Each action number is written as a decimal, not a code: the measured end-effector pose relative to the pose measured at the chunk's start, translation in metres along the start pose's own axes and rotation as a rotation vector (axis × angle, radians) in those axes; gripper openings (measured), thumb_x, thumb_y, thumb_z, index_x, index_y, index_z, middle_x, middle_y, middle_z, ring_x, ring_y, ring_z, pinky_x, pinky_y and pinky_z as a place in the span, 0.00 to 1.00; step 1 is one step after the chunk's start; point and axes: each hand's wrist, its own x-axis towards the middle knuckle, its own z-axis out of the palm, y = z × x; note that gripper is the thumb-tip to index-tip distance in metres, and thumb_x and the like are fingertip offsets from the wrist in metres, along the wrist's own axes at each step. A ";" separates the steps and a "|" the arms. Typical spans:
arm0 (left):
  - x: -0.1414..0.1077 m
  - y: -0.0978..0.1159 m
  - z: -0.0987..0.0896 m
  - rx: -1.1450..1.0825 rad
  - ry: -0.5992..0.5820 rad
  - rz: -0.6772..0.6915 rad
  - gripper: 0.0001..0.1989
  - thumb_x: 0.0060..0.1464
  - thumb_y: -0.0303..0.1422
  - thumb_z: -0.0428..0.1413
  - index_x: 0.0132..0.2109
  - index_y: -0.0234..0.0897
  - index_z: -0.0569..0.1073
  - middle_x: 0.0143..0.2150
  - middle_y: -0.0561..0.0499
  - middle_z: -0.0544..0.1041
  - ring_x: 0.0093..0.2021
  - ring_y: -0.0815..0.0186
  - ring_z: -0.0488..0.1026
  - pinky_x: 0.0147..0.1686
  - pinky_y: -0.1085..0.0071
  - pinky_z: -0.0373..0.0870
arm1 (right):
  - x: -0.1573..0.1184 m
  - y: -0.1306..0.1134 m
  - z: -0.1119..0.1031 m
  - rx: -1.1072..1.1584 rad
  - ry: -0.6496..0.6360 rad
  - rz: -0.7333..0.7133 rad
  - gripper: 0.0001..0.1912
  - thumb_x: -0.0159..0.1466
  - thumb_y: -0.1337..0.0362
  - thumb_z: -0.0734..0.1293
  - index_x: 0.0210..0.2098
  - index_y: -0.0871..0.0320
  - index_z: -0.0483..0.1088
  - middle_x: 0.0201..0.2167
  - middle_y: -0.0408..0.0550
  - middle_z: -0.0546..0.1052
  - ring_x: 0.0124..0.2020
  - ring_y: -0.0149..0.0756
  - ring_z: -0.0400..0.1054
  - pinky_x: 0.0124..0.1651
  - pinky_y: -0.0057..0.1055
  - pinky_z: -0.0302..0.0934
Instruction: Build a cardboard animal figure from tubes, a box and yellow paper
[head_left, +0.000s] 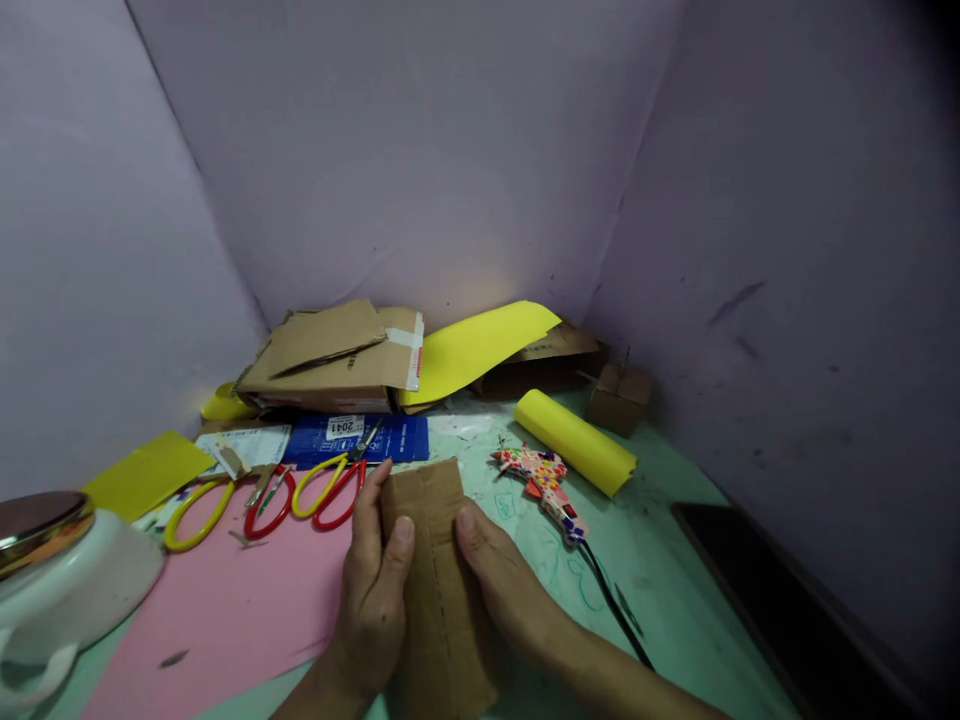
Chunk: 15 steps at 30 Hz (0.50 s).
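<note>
Between my two hands, near the table's front, is a folded piece of brown cardboard [433, 580] with a lengthwise crease or seam. My left hand [375, 595] grips its left edge, thumb on the upper face and fingers along the side. On the right edge, my right hand [499, 570] holds it the same way, its other fingers hidden behind the board. To the right lies a patterned hot glue gun [544, 485] with a black cord. Scissors with red and yellow handles [330, 490] rest to the left, on and beside a pink sheet [247, 600].
A white lidded pot [90, 590] stands at the left front. Cardboard boxes [322, 360], a curved yellow sheet [480, 345] and a small brown box [621, 395] line the back wall. A yellow roll [574, 440] lies right of centre; a dark flat panel [765, 590] lies far right.
</note>
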 end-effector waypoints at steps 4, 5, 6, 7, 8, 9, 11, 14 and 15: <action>0.003 0.000 -0.002 -0.046 -0.095 -0.062 0.22 0.59 0.42 0.48 0.59 0.48 0.57 0.62 0.52 0.59 0.62 0.59 0.55 0.59 0.65 0.53 | 0.004 -0.005 -0.011 -0.183 0.141 0.011 0.26 0.63 0.48 0.59 0.57 0.53 0.61 0.52 0.53 0.70 0.49 0.44 0.65 0.52 0.42 0.57; 0.002 0.000 -0.002 -0.038 -0.127 -0.074 0.22 0.59 0.42 0.48 0.59 0.47 0.57 0.62 0.51 0.60 0.61 0.59 0.56 0.58 0.65 0.54 | 0.005 -0.008 -0.015 -0.279 0.207 -0.052 0.26 0.63 0.48 0.60 0.57 0.52 0.60 0.55 0.52 0.67 0.52 0.45 0.62 0.54 0.42 0.54; 0.001 0.000 -0.002 -0.016 -0.169 -0.083 0.21 0.59 0.42 0.48 0.58 0.47 0.57 0.62 0.51 0.61 0.61 0.59 0.58 0.57 0.65 0.55 | 0.006 -0.010 -0.019 -0.381 0.259 -0.142 0.25 0.63 0.49 0.61 0.56 0.51 0.61 0.57 0.51 0.64 0.56 0.44 0.58 0.57 0.42 0.50; 0.000 0.000 -0.002 0.015 -0.218 -0.087 0.21 0.59 0.42 0.47 0.58 0.47 0.58 0.61 0.51 0.61 0.60 0.59 0.58 0.57 0.66 0.56 | 0.007 -0.014 -0.023 -0.473 0.278 -0.239 0.22 0.63 0.51 0.61 0.54 0.51 0.65 0.58 0.50 0.64 0.57 0.44 0.56 0.59 0.41 0.47; -0.002 0.001 -0.001 0.048 -0.268 -0.084 0.20 0.60 0.42 0.47 0.58 0.47 0.58 0.61 0.51 0.61 0.60 0.59 0.59 0.56 0.66 0.56 | 0.008 -0.017 -0.026 -0.548 0.264 -0.314 0.18 0.64 0.52 0.60 0.49 0.52 0.69 0.55 0.49 0.67 0.56 0.43 0.57 0.58 0.40 0.47; -0.003 0.001 -0.001 0.078 -0.315 -0.082 0.20 0.60 0.41 0.46 0.58 0.46 0.58 0.61 0.51 0.62 0.59 0.59 0.59 0.56 0.66 0.56 | 0.009 -0.020 -0.028 -0.602 0.228 -0.351 0.16 0.64 0.54 0.59 0.44 0.53 0.72 0.49 0.49 0.71 0.52 0.42 0.61 0.56 0.39 0.50; -0.005 0.003 0.000 0.103 -0.372 -0.080 0.19 0.60 0.41 0.46 0.58 0.46 0.58 0.62 0.51 0.62 0.59 0.59 0.59 0.56 0.66 0.57 | 0.010 -0.026 -0.030 -0.650 0.139 -0.318 0.14 0.65 0.57 0.59 0.36 0.55 0.75 0.35 0.47 0.75 0.39 0.39 0.66 0.45 0.35 0.56; -0.005 0.004 0.000 0.112 -0.400 -0.127 0.20 0.60 0.42 0.45 0.57 0.46 0.58 0.62 0.50 0.62 0.58 0.58 0.62 0.54 0.66 0.59 | 0.012 -0.030 -0.034 -0.551 0.026 -0.164 0.10 0.60 0.59 0.63 0.35 0.57 0.74 0.28 0.44 0.74 0.30 0.35 0.64 0.35 0.30 0.56; -0.004 0.004 0.000 0.123 -0.408 -0.144 0.20 0.60 0.43 0.46 0.57 0.46 0.58 0.61 0.50 0.63 0.58 0.58 0.62 0.53 0.66 0.60 | 0.013 -0.030 -0.035 -0.486 -0.024 -0.111 0.10 0.58 0.59 0.64 0.34 0.57 0.74 0.27 0.43 0.73 0.30 0.34 0.64 0.33 0.29 0.55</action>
